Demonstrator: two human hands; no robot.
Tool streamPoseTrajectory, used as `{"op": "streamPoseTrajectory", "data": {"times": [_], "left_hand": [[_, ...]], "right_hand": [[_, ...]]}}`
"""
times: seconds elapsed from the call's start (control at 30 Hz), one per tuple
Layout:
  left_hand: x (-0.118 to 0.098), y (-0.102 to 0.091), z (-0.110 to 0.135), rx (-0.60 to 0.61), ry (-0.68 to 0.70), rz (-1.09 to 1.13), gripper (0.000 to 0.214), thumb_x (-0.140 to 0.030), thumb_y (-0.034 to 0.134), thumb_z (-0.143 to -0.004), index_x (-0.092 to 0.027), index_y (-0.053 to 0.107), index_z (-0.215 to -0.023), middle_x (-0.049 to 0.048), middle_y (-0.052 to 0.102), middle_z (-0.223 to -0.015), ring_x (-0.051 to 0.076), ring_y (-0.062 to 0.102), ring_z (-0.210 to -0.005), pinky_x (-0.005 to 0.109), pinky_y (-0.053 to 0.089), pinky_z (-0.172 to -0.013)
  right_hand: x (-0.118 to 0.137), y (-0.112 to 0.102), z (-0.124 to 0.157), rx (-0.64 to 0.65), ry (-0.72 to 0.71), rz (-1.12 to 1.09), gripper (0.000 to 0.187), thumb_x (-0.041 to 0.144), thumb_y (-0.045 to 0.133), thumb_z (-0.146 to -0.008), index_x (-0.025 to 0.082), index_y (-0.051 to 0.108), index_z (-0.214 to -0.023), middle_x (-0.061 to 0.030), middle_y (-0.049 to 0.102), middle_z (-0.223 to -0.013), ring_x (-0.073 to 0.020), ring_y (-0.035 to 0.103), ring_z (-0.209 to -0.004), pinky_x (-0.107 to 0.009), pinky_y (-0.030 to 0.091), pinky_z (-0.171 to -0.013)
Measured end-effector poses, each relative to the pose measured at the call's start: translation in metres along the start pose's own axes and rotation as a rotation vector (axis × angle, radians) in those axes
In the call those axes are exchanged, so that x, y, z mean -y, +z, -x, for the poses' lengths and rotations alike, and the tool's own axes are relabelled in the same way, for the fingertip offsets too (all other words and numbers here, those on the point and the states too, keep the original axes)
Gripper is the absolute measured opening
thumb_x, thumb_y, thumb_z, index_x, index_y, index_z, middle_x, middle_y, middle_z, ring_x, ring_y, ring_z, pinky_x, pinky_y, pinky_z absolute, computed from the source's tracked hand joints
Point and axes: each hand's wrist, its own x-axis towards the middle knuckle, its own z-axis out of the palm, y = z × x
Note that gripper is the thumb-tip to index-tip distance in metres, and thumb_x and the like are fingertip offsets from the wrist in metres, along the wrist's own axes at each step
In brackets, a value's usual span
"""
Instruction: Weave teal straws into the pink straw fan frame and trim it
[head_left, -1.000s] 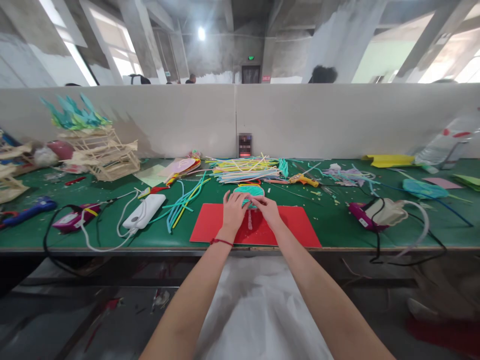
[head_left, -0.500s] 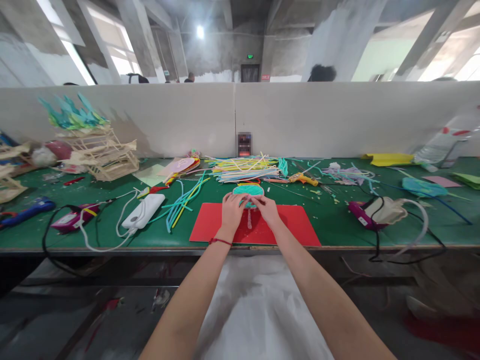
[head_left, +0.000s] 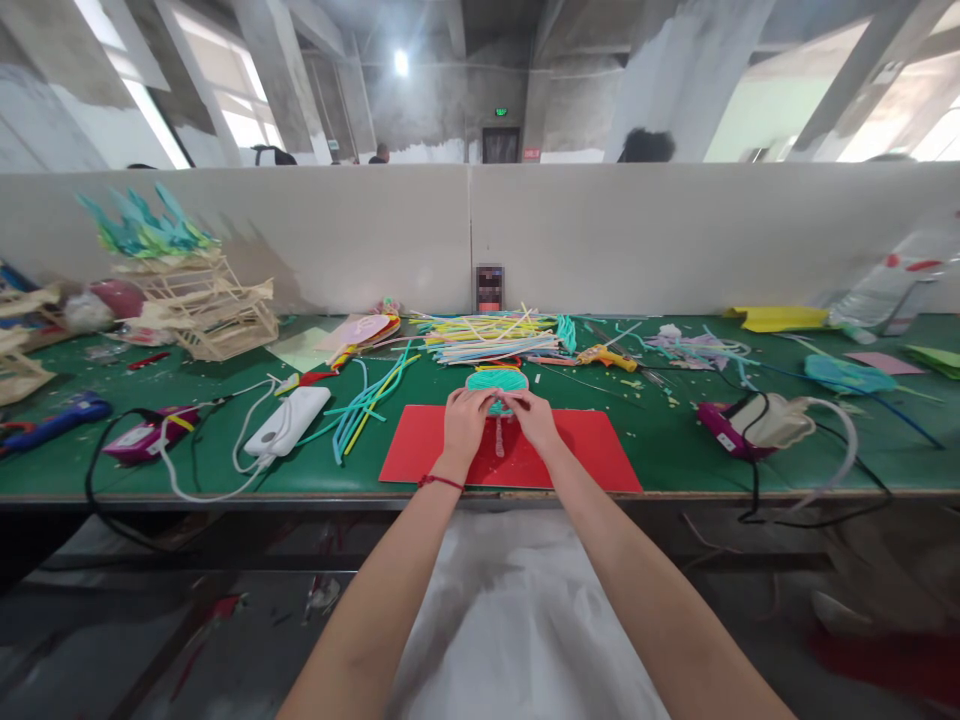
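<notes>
A teal fan-shaped craft piece (head_left: 497, 380) with a thin pinkish rim and a pale pink stem lies over the red board (head_left: 592, 450). My left hand (head_left: 466, 412), with a red cord at its wrist, is closed in a pinch at the piece's lower left edge. From the other side my right hand (head_left: 531, 412) pinches the lower right edge. The fingertips of both hands nearly meet just above the stem. They cover part of the piece, so any small strip between them cannot be made out.
Behind the board lies a pile of coloured strips (head_left: 487, 340). A yellow glue gun (head_left: 609, 358) rests to its right. Leftward are a white power bank (head_left: 288, 422), loose teal strips (head_left: 360, 410) and a stick frame (head_left: 217, 310). A purple device (head_left: 731, 430) with cables sits right.
Both hands stay at the same place on the fan-shaped piece. Their fingers have shifted only slightly, and a bit more of the teal shows between them.
</notes>
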Motion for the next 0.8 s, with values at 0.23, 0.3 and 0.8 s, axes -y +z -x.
{"op": "streamPoseTrajectory", "data": {"times": [0.23, 0.3, 0.8], "left_hand": [[0.0, 0.0, -0.001, 0.001, -0.022, 0.006, 0.019, -0.021, 0.052, -0.085, -0.021, 0.068, -0.096, 0.0053, 0.072, -0.092, 0.019, 0.061, -0.083, 0.034, 0.04, -0.086], [0.0, 0.0, 0.0, 0.001, -0.021, 0.01, 0.018, -0.021, 0.053, -0.085, -0.021, 0.068, -0.096, 0.005, 0.072, -0.093, 0.018, 0.062, -0.082, 0.033, 0.04, -0.085], [0.002, 0.001, 0.002, -0.057, -0.044, 0.018, 0.019, -0.027, 0.053, -0.086, -0.019, 0.068, -0.094, 0.0075, 0.072, -0.09, 0.019, 0.063, -0.082, 0.033, 0.04, -0.081]], "right_hand": [[-0.001, 0.0, -0.001, -0.001, 0.018, -0.009, 0.028, 0.046, 0.06, -0.07, 0.02, 0.07, -0.076, -0.0034, 0.071, -0.077, -0.0193, 0.065, -0.072, -0.033, 0.051, -0.069], [-0.002, 0.0, -0.001, -0.004, 0.026, -0.015, 0.029, 0.046, 0.06, -0.069, 0.02, 0.069, -0.076, -0.0034, 0.071, -0.077, -0.0196, 0.065, -0.072, -0.033, 0.051, -0.069], [0.016, 0.002, 0.005, -0.086, 0.088, -0.152, 0.041, 0.055, 0.058, -0.07, 0.018, 0.064, -0.087, -0.0053, 0.068, -0.077, -0.0204, 0.064, -0.073, -0.026, 0.05, -0.048]]}}
